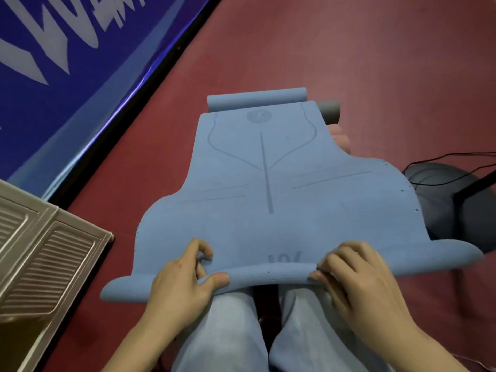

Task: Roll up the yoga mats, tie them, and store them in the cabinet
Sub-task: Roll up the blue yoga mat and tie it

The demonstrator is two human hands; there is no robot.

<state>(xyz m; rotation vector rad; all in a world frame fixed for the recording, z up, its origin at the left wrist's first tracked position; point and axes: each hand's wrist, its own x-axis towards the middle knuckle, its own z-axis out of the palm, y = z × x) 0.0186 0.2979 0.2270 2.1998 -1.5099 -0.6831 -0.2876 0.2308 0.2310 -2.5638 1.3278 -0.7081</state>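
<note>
Both hands are curling their fingers over the near edge of a blue foam yoga mat [268, 183], the left hand [185, 277] and right hand [354, 280] each pinching it, thumbs underneath. The mat is stretching away from the grip across the dark red floor [375, 63], its far end curled. A beige louvred cabinet [40, 251] is standing to the left of the grip.

The red floor [375, 63] carries everything here. A blue yoga mat [268, 183] lies on it in the middle, spread out, with its far end curled into a small roll. A grey rolled mat [328, 110] and something pink [341, 138] lie just beside it on the far right. A black base [451, 200] with thin cables [456, 157] sits on the right. A beige cabinet [40, 251] stands on the near left.
</note>
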